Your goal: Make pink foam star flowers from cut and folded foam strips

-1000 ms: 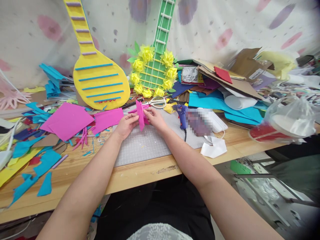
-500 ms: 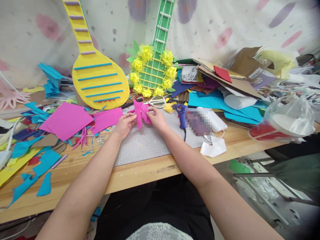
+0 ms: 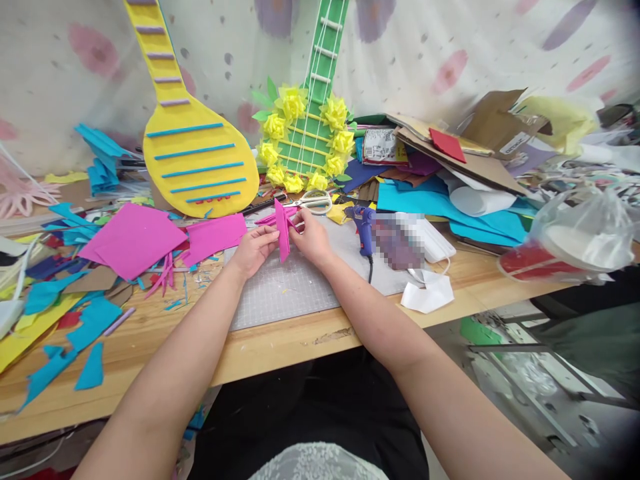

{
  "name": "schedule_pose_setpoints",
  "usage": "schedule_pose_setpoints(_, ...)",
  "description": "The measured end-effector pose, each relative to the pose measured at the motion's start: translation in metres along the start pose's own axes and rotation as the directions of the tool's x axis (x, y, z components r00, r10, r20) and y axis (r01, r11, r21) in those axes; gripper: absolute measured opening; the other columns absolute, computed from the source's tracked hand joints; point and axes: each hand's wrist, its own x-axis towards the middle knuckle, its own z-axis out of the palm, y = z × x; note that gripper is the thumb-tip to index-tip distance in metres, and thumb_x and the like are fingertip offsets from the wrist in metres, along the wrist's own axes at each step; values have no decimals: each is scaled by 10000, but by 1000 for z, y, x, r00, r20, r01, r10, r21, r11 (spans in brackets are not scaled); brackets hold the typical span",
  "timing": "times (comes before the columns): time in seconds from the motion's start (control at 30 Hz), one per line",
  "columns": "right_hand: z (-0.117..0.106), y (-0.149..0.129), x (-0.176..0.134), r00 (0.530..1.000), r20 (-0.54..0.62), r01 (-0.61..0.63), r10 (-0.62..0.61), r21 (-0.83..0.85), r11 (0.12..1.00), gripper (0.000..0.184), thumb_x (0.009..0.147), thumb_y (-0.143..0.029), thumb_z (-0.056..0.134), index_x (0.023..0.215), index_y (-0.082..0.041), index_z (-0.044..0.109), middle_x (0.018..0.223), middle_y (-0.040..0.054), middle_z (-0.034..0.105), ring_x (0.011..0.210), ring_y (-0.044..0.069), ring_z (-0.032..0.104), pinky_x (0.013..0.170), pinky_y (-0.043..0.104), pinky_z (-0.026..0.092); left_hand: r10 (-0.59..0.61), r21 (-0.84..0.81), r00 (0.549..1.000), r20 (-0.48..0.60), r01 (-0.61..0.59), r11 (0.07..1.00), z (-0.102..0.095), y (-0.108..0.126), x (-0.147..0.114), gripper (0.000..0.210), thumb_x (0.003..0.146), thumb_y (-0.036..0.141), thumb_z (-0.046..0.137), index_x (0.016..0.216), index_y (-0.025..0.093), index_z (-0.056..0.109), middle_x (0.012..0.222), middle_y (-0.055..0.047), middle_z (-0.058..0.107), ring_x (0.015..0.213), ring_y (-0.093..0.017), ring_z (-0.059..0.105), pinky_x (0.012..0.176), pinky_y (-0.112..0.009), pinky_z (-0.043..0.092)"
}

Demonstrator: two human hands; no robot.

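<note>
A piece of folded magenta paper [image 3: 283,230] is held upright over the grey cutting mat [image 3: 285,300]. My left hand [image 3: 256,250] pinches its left side between thumb and fingers. From the right, my right hand [image 3: 313,239] grips its folds, partly hiding them. Just behind my hands lie scissors [image 3: 315,202] with white handles. To the right of the mat's middle stands a blue glue gun [image 3: 363,230] with its cord trailing down. Flat magenta sheets [image 3: 135,241] lie to the left of my left hand, with thin magenta strips [image 3: 163,277] below them.
A yellow paper instrument [image 3: 200,160] and a green one ringed with yellow flowers [image 3: 313,133] lean at the back. Turquoise scraps [image 3: 95,323] litter the left. Cardboard and paper [image 3: 460,157] pile up at back right. A bagged red-and-white tub [image 3: 555,250] stands near the right edge.
The folded magenta paper has turned so that a narrower, edge-on face shows. My right hand has shifted slightly around its folds; both hands still hold it.
</note>
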Motion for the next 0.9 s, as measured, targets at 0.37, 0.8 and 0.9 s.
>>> schedule_pose_setpoints(0.37, 13, 12, 10, 990, 54, -143, 133, 405, 903, 243, 693, -206, 602, 824, -225, 399, 793, -42, 525, 632, 88, 514, 659, 269, 456, 6, -66, 998, -68, -10, 998, -4, 3, 2, 35, 691, 103, 633, 704, 134, 624, 774, -56, 703, 857, -188, 677, 846, -346, 521)
schedule_pose_setpoints(0.8, 11, 10, 8, 972, 236, -142, 17, 526, 839, 400, 567, -161, 661, 876, -217, 414, 757, -48, 548, 658, 104, 528, 621, 245, 441, -24, -47, 998, -54, 21, 999, -2, -3, 5, 107, 650, 142, 722, 677, 138, 618, 690, -13, 675, 755, -147, 662, 847, -330, 500)
schedule_pose_setpoints(0.9, 9, 11, 7, 952, 304, -179, 20, 506, 844, 414, 571, -203, 675, 882, -220, 402, 688, -68, 558, 603, 96, 518, 560, 220, 409, 25, -31, 990, -138, -30, 999, -2, -4, 6, 131, 640, 165, 740, 700, 140, 627, 690, -17, 683, 761, -153, 665, 832, -333, 502)
